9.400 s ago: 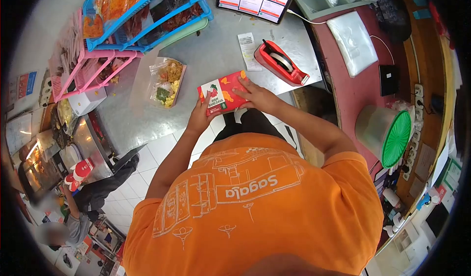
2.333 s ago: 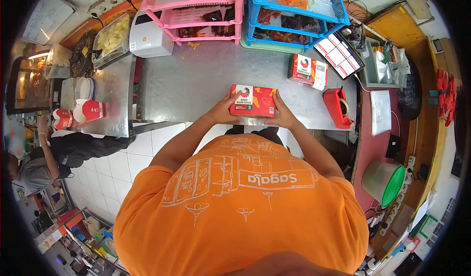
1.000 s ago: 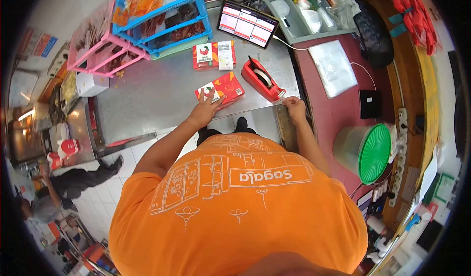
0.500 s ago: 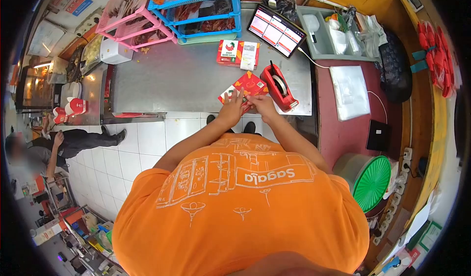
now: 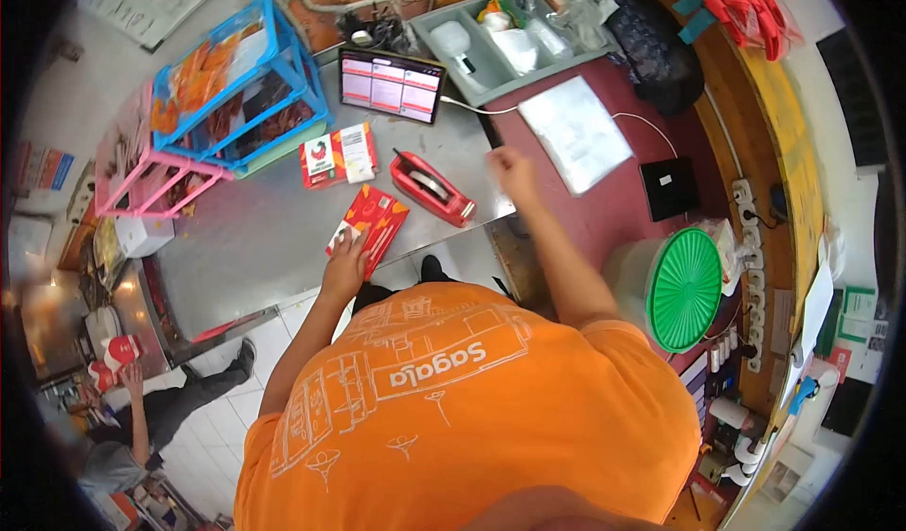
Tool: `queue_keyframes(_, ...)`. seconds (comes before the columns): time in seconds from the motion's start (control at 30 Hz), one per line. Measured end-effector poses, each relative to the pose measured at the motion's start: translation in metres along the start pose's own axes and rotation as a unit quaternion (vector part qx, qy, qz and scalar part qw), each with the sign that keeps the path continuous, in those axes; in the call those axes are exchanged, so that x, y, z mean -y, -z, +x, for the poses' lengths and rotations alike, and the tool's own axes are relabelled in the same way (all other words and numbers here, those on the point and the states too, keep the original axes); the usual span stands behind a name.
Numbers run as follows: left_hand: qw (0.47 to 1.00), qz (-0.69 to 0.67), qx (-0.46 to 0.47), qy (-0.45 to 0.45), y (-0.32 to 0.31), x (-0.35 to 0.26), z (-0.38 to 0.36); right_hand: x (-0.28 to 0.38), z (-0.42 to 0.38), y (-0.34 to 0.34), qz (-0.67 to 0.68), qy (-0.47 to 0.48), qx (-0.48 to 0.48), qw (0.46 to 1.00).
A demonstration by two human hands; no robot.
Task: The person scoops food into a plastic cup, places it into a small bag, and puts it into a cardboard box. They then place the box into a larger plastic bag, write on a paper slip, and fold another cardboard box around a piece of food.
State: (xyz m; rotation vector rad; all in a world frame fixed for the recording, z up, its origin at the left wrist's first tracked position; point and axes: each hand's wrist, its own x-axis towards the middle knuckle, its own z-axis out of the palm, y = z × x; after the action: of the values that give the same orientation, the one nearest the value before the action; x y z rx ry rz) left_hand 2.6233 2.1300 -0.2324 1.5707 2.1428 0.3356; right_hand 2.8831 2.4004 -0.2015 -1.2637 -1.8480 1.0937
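My left hand [image 5: 347,259] holds the near corner of a red printed cardboard food box [image 5: 382,215], with its fingers over the top. The box lies at the front edge of the steel table. My right hand [image 5: 511,174] is raised off the box, near the table's right edge and left of a stack of clear plastic bags [image 5: 576,134]. Its fingers look curled but are smeared by motion, and I see nothing in them. Between my hands stands a red tape dispenser [image 5: 432,189] with a roll in it. Behind the held box sits another red box [image 5: 326,158] with a white paper slip on it.
A tablet [image 5: 392,84] stands at the back beside a grey divided tray [image 5: 477,87]. Blue stacked baskets [image 5: 241,87] and a pink rack [image 5: 165,186] are at left. A green-lidded tub [image 5: 684,290] stands to my right. Another person [image 5: 123,437] is at far left.
My right hand has let go of the box and swung right, past the tape dispenser. My left hand stays on the box. The view has turned towards the right.
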Motion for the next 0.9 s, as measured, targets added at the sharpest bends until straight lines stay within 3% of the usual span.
queue_keyframes(0.03, 1.000, 0.025, -0.004, -0.015, 0.001, 0.001, -0.002, -0.028, 0.018, 0.024, -0.089, 0.004, -0.088, 0.992)
queue_keyframes(0.07, 1.000, 0.025, -0.004, -0.018, 0.002, 0.002, -0.002, -0.030, 0.033, 0.058, -0.111, -0.012, -0.081, 0.990)
queue_keyframes(0.13, 0.993, 0.107, 0.008, -0.058, 0.007, 0.003, -0.002, -0.112, 0.067, 0.095, -0.241, 0.057, -0.134, 0.960)
queue_keyframes(0.2, 0.995, 0.093, 0.017, -0.044, 0.011, 0.011, 0.001, -0.141, 0.090, 0.110, -0.254, 0.042, -0.084, 0.963)
queue_keyframes(0.27, 0.992, 0.045, -0.102, -0.054, 0.018, 0.027, 0.011, -0.174, 0.109, 0.115, -0.330, 0.029, -0.002, 0.943)
queue_keyframes(0.33, 0.990, -0.008, -0.137, -0.037, 0.042, 0.025, 0.018, -0.173, 0.118, 0.112, -0.368, -0.031, 0.011, 0.929)
queue_keyframes(0.4, 0.986, -0.050, -0.158, -0.012, 0.061, 0.029, 0.021, -0.176, 0.123, 0.110, -0.361, -0.028, 0.001, 0.932)
queue_keyframes(0.53, 0.982, -0.065, -0.177, 0.020, 0.082, 0.034, 0.013, -0.218, 0.140, 0.125, -0.368, 0.018, 0.034, 0.929)
queue_keyframes(0.6, 0.985, -0.065, -0.152, 0.052, 0.070, 0.054, 0.004, -0.221, 0.139, 0.130, -0.296, -0.005, 0.054, 0.954)
queue_keyframes(0.63, 0.985, -0.073, -0.152, 0.043, 0.073, 0.054, -0.002, -0.261, 0.147, 0.135, -0.399, 0.098, 0.027, 0.912)
queue_keyframes(0.7, 0.983, -0.079, -0.160, 0.041, 0.075, 0.056, -0.013, -0.266, 0.151, 0.155, -0.252, 0.066, 0.072, 0.963)
queue_keyframes(0.73, 0.982, -0.080, -0.163, 0.044, 0.073, 0.061, -0.019, -0.284, 0.158, 0.168, -0.188, 0.076, 0.024, 0.979)
queue_keyframes(0.77, 0.978, -0.077, -0.179, 0.068, 0.071, 0.067, -0.026, -0.277, 0.161, 0.182, -0.146, 0.010, -0.006, 0.989)
queue_keyframes(0.8, 0.975, -0.104, -0.187, 0.061, 0.069, 0.074, -0.032, -0.231, 0.150, 0.187, 0.008, -0.077, -0.056, 0.995)
queue_keyframes(0.83, 0.971, -0.131, -0.194, 0.048, 0.069, 0.080, -0.038, -0.198, 0.152, 0.202, -0.001, -0.157, -0.103, 0.982)
queue_keyframes(0.87, 0.969, -0.129, -0.203, 0.056, 0.071, 0.086, -0.043, -0.181, 0.154, 0.216, 0.047, -0.128, -0.119, 0.983)
queue_keyframes(0.9, 0.965, -0.140, -0.215, 0.060, 0.070, 0.090, -0.049, -0.123, 0.144, 0.208, 0.166, -0.029, -0.042, 0.985)
